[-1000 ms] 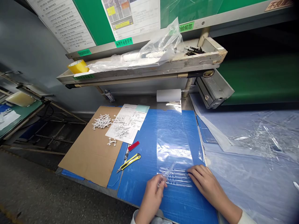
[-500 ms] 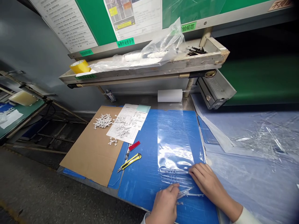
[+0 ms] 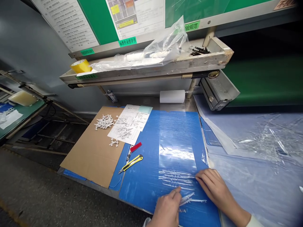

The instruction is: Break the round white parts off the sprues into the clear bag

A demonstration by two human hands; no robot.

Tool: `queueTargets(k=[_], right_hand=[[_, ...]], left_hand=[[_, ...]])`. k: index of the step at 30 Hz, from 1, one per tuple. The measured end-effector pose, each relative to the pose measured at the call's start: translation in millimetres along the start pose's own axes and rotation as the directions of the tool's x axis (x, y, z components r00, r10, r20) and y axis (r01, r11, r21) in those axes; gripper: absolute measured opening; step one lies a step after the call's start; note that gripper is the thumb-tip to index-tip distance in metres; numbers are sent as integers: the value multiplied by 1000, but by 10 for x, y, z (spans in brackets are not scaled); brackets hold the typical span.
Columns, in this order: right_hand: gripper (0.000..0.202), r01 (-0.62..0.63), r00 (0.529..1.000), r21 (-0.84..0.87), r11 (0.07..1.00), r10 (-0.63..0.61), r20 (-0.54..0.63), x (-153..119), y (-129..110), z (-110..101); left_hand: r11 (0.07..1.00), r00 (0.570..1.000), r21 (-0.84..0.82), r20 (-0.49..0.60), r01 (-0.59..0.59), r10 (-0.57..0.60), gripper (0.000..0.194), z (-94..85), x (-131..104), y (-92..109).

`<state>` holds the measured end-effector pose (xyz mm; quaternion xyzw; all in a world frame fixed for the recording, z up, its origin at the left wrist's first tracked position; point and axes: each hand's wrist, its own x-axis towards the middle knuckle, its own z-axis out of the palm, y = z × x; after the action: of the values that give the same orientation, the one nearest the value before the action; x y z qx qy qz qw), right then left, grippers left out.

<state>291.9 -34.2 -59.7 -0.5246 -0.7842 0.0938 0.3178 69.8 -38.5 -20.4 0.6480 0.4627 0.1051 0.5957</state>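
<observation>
Flattened since half a second ago, the clear plastic bag (image 3: pixel 176 154) is lying on the blue tabletop (image 3: pixel 144 179). Left hand (image 3: pixel 167 209) is pinching a clear plastic part (image 3: pixel 187 198) beside it; right hand (image 3: pixel 211 186) is pressing the bag's edge, fingers spread.

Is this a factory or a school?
Most likely a factory packing bench: printed work instruction sheets hang above, a green conveyor belt runs alongside, and small white plastic parts lie heaped on cardboard.
</observation>
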Motion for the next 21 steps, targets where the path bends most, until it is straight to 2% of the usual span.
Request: queueTargets(k=[7,17,21], right_hand=[[18,-23,998,6,1000,23,50,-19,-2,90],[21,-52,990,-9,999,52,128,-50,19,174],[18,-45,985,-13,999,46,163,-64,34,154]], left_hand=[[944,994,328,112,-22,-16,63,-15,4,59],[893,987,448,162,-56,-20,52,-48,5,84],[838,988,542,155,-68,-19,48,-56,10,102]])
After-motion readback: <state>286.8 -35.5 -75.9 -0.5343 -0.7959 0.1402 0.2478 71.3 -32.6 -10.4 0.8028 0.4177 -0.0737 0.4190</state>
